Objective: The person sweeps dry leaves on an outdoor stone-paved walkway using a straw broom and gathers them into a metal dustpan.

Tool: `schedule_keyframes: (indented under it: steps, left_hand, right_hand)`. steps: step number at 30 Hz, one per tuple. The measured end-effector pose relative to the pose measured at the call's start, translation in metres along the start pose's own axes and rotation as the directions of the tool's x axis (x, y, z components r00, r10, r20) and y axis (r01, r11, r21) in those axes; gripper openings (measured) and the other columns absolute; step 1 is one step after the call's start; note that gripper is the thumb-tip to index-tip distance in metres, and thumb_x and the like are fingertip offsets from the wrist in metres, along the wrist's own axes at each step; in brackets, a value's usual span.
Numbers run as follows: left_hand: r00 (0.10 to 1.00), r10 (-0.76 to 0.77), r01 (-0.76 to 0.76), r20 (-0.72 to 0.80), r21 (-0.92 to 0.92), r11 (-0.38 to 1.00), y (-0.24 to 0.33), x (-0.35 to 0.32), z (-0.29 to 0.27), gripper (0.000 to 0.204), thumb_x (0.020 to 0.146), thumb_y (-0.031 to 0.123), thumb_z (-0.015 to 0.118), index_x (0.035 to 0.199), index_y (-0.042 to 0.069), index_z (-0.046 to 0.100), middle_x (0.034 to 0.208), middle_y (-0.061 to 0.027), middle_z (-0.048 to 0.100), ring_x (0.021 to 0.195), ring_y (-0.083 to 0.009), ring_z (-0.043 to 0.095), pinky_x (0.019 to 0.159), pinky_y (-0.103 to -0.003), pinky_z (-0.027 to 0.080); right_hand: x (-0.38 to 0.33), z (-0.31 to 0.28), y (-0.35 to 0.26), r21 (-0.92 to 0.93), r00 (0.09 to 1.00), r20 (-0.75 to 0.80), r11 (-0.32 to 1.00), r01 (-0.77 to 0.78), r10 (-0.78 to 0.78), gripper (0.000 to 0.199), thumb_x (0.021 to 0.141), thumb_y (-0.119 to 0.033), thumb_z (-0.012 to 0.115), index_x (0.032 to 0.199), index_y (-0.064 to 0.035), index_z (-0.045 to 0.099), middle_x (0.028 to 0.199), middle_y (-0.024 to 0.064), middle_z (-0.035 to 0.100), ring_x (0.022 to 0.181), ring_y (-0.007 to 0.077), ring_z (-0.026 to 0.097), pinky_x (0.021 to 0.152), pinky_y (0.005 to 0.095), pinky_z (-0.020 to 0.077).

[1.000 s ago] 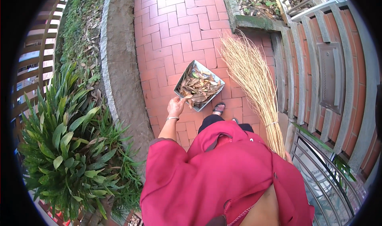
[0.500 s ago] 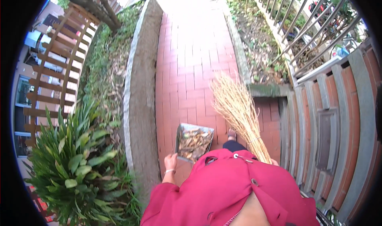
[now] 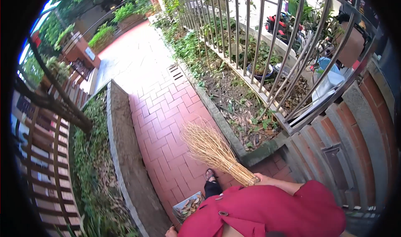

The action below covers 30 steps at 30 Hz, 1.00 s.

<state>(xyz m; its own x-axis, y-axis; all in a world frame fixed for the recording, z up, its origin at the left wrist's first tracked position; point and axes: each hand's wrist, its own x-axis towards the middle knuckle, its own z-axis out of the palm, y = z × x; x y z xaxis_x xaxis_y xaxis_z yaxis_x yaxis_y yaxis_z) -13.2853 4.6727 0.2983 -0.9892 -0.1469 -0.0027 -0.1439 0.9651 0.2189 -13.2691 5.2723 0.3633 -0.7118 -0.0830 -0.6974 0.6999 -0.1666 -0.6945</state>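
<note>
A straw broom (image 3: 215, 151) of long, thin twigs slants across the path, its bristles spread toward the far left. My right hand (image 3: 263, 179) is closed round its bound end, close to my red shirt. At the lower edge, my left hand (image 3: 171, 232) is partly cut off by the frame; its fingers are curled at the thin wire handle of a metal dustpan (image 3: 178, 206). Dry brown leaves (image 3: 191, 206) lie in the dustpan. My shirt hides part of the pan. My sandalled foot (image 3: 210, 175) stands between pan and broom.
The red brick path (image 3: 161, 132) runs ahead between a low stone wall (image 3: 125, 153) on the left and a kerbed planting bed (image 3: 238, 107) on the right. A metal railing (image 3: 261, 40) and a striped brick wall (image 3: 334, 153) border the right. A drain grate (image 3: 175, 72) lies farther along.
My view has turned to the right and up, showing more path and railing. The dustpan and left hand now sit lower in view; my right hand has come into clearer sight on the broom.
</note>
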Motion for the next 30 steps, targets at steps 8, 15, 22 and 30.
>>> schedule_keyframes:
  steps: [8,15,22,30]
  left_hand:
    - [0.993,0.111,-0.109,0.047,-0.042,0.993,0.092,0.281,0.021,0.017,0.060,0.024,0.058,0.065,0.008,0.058,0.051,-0.0141,0.048,0.047,-0.0328,0.048,0.045,-0.042,0.037]
    - [0.972,0.225,-0.221,0.067,-0.064,0.973,0.193,0.497,0.047,0.017,0.060,0.023,0.058,0.065,0.007,0.058,0.051,-0.0140,0.047,0.047,-0.0324,0.048,0.045,-0.041,0.037]
    - [0.980,0.196,-0.194,0.042,-0.037,0.980,0.244,0.657,0.062,0.017,0.060,0.022,0.058,0.066,0.007,0.058,0.050,-0.0139,0.047,0.047,-0.0321,0.048,0.045,-0.041,0.037]
    - [0.999,0.047,-0.047,-0.017,-0.035,0.998,0.229,0.791,0.068,0.017,0.060,0.021,0.058,0.067,0.006,0.058,0.050,-0.0138,0.047,0.046,-0.0317,0.048,0.044,-0.040,0.037]
  right_hand:
    - [0.133,0.016,-0.118,-0.131,0.999,-0.044,0.991,0.013,-0.019,0.078,0.069,-0.037,0.067,0.126,-0.0027,0.027,0.117,0.0104,0.043,0.107,0.0168,0.041,0.088,0.0296,0.0350]
    - [0.240,0.004,-0.232,-0.152,0.998,-0.044,0.988,-0.039,0.032,0.074,0.070,-0.034,0.066,0.126,-0.0047,0.027,0.118,0.0099,0.042,0.109,0.0163,0.040,0.087,0.0288,0.0348]
    - [0.431,-0.039,-0.303,-0.101,0.999,-0.019,0.994,-0.033,0.031,0.079,0.067,-0.034,0.069,0.126,-0.0020,0.026,0.118,0.0104,0.041,0.106,0.0173,0.042,0.087,0.0292,0.0354]
    - [0.507,-0.035,-0.526,0.016,0.997,0.060,0.999,-0.051,0.050,0.081,0.064,-0.027,0.071,0.125,-0.0016,0.025,0.114,0.0112,0.045,0.105,0.0169,0.044,0.086,0.0289,0.0365]
